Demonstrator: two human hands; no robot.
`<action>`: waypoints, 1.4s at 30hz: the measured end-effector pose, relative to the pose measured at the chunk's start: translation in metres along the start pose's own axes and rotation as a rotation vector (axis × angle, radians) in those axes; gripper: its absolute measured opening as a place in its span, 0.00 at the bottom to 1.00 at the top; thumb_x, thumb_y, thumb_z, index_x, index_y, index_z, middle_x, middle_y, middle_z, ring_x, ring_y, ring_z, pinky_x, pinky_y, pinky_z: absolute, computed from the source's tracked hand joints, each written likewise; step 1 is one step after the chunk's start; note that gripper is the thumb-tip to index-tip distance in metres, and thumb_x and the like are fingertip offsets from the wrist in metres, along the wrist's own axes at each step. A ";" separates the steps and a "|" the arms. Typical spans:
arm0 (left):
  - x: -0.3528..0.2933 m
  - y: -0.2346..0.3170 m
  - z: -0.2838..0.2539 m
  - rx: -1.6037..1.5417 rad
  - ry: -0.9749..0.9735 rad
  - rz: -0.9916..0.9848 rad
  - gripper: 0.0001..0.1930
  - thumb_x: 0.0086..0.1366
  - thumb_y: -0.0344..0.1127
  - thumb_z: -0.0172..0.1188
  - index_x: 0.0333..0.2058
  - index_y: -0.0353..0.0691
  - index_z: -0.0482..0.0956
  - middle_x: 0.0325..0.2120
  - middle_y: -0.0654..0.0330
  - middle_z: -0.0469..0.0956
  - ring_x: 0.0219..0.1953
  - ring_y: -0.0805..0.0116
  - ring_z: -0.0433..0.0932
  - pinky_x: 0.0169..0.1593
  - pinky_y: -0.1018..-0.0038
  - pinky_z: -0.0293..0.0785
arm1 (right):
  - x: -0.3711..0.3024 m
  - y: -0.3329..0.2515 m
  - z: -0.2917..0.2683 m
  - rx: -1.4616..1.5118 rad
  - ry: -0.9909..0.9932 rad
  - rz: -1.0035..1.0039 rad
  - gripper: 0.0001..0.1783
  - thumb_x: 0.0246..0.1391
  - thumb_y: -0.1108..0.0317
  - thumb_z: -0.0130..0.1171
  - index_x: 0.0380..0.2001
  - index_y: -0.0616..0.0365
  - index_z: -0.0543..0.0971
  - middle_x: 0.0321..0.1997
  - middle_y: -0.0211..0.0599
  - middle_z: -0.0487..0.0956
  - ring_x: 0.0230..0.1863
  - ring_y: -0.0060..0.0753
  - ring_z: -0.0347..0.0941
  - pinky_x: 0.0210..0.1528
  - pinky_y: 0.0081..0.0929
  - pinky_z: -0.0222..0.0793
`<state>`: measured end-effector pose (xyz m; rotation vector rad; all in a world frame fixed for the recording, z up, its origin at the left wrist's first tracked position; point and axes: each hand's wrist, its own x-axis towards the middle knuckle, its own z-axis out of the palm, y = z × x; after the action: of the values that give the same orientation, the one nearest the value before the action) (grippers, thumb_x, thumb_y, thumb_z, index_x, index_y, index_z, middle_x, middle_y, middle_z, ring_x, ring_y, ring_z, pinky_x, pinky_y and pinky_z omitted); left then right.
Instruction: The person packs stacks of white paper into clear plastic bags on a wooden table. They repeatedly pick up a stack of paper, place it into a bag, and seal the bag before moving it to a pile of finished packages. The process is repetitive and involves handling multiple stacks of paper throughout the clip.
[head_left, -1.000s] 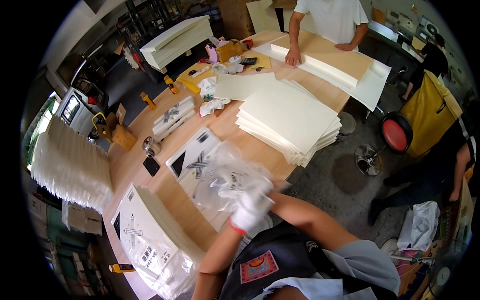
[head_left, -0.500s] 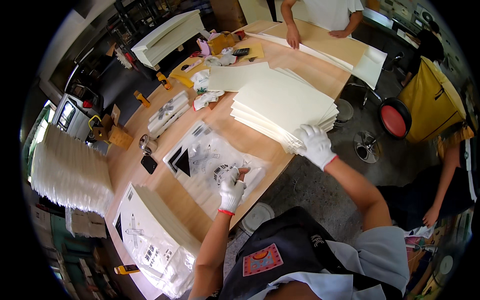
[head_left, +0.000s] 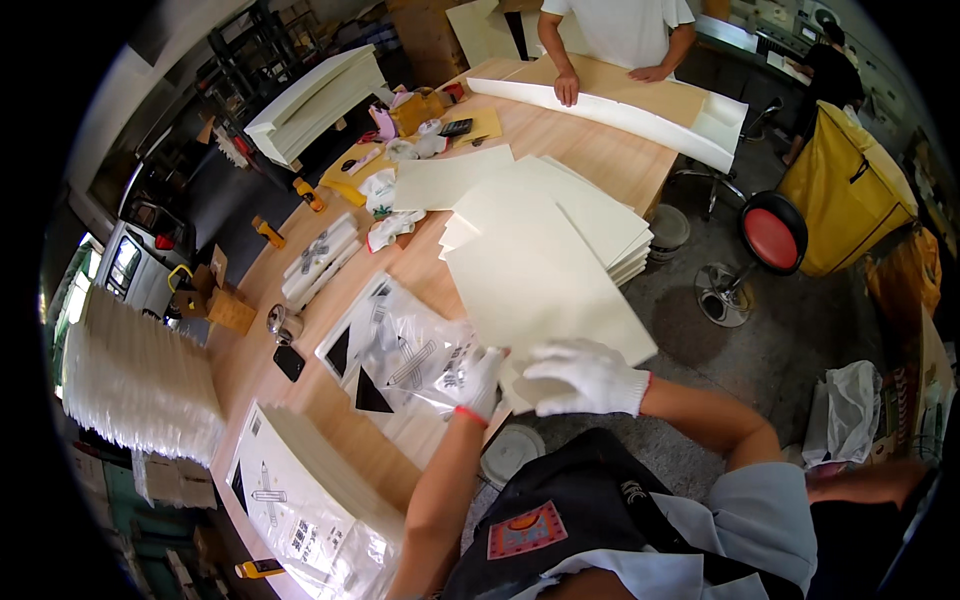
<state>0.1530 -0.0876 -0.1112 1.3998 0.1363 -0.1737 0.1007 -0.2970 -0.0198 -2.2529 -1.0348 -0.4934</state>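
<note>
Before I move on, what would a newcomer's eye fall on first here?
A large cream sheet in mid-picture stands out first, the white-gloved right hand at its lower end and the left hand at a clear printed bag. Next come the red-seated stool and yellow sack, right of the table.

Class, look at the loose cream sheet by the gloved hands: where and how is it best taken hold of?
Probably along its near edge, coming from the person's side. The cream sheet is thin and flat, and that edge juts past the table, leaving room for fingers beneath and thumb above. The right hand is already there.
</note>
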 end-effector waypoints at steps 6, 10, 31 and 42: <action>-0.019 0.058 -0.039 0.338 -0.180 -0.159 0.19 0.56 0.26 0.49 0.48 0.30 0.70 0.36 0.51 0.77 0.36 0.63 0.78 0.39 0.72 0.74 | -0.066 0.092 0.047 1.445 0.182 0.960 0.19 0.56 0.63 0.55 0.49 0.61 0.73 0.52 0.39 0.74 0.54 0.29 0.69 0.54 0.27 0.65; -0.048 0.023 0.004 1.235 -0.188 0.385 0.36 0.54 0.44 0.60 0.57 0.32 0.57 0.42 0.40 0.72 0.33 0.47 0.78 0.36 0.63 0.75 | -0.030 0.045 0.068 0.795 0.130 0.717 0.26 0.57 0.50 0.52 0.51 0.59 0.72 0.52 0.44 0.74 0.52 0.36 0.70 0.55 0.31 0.63; -0.153 0.106 -0.064 0.944 0.185 0.425 0.28 0.56 0.26 0.53 0.58 0.40 0.64 0.44 0.50 0.76 0.29 0.66 0.79 0.36 0.70 0.74 | 0.073 0.003 0.049 -0.083 -0.672 0.041 0.13 0.54 0.63 0.51 0.34 0.58 0.81 0.35 0.41 0.81 0.38 0.41 0.78 0.36 0.33 0.74; -0.112 0.096 -0.008 0.900 0.076 0.783 0.13 0.50 0.22 0.51 0.36 0.42 0.75 0.33 0.59 0.80 0.26 0.58 0.78 0.30 0.70 0.75 | 0.136 -0.036 0.117 -0.117 -0.827 0.234 0.17 0.50 0.63 0.56 0.43 0.58 0.76 0.48 0.41 0.76 0.49 0.38 0.73 0.50 0.31 0.68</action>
<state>0.0629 -0.0597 0.0019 2.2421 -0.4897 0.5370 0.1670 -0.1262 -0.0192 -2.6953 -1.0950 0.5460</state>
